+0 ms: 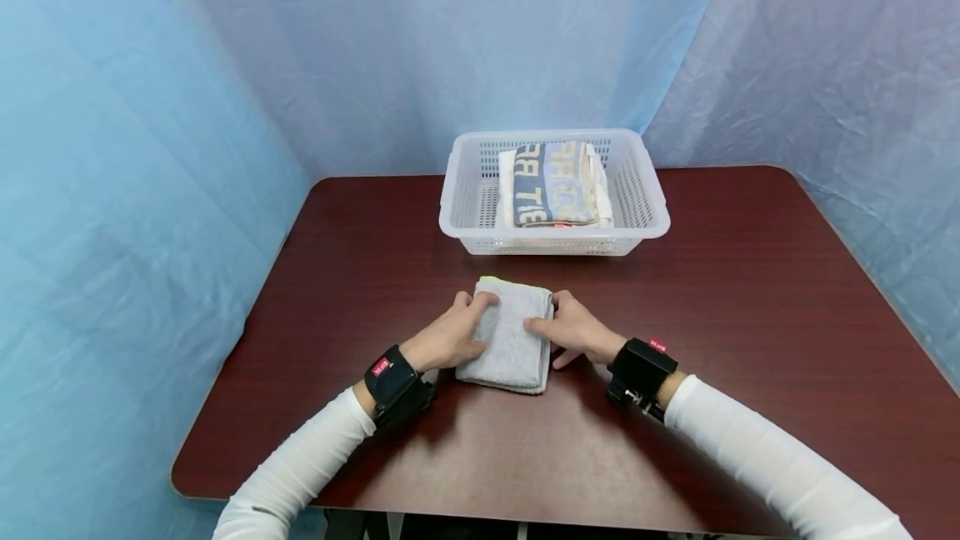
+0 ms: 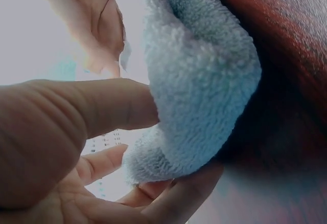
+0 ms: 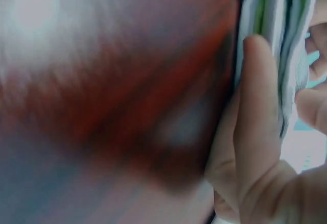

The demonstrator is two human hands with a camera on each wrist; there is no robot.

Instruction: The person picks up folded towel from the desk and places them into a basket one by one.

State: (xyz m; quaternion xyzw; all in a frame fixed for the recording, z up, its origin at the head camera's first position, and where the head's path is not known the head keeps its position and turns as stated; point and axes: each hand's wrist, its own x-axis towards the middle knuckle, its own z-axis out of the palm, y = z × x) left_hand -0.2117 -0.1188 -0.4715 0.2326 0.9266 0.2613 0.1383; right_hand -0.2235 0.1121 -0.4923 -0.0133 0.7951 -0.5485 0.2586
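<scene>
A light grey folded towel [image 1: 513,352] with a yellow-green edge lies on the table between both hands. My left hand [image 1: 452,334] pinches its left side; in the left wrist view the thumb [image 2: 117,104] presses the terry cloth and other fingers reach under its rounded fold. At the right side, my right hand [image 1: 576,328] grips the towel, thumb on top. The right wrist view shows fingers [image 3: 258,96] lying against the stacked layers of the towel [image 3: 276,24]. Fingertips beneath the cloth are partly hidden.
Behind the towel stands a white perforated plastic basket [image 1: 555,244]. Inside it lies a folded white cloth [image 1: 558,186] with blue and beige lettering. The dark red-brown table [image 1: 360,273] has rounded corners, and blue sheeting [image 1: 420,57] hangs around it.
</scene>
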